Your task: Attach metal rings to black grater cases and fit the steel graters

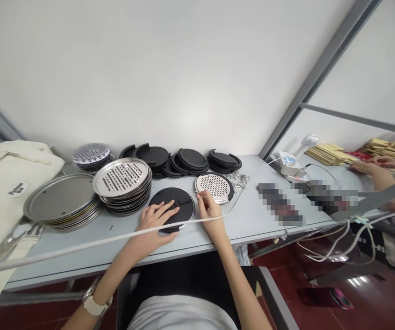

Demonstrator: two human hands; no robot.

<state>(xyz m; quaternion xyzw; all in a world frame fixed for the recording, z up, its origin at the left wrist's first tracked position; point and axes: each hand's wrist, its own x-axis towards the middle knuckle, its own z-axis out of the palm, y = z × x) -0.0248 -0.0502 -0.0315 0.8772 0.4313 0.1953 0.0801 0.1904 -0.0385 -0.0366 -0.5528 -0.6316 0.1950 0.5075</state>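
My left hand (pixel 156 223) lies with fingers spread on a round black disc (pixel 183 208) with a silvery rim, flat on the table. Just right of that disc, my right hand (pixel 209 211) has its thumb and fingers pinched together; whatever is between them is too small to make out. Touching or close behind those fingertips is a round metal grater plate (pixel 214 185) with rows of holes, set in a black holder. Small metal chains (pixel 239 178) lie in a heap beside it.
Stacked grater plates (pixel 123 178), larger metal discs (pixel 61 199) and black holders (pixel 192 159) stand along the wall side. A white bag (pixel 14 183) sits at left. A white cable (pixel 104 240) crosses in front. Another person's hands (pixel 372 168) are near wooden pieces (pixel 331 153) at right.
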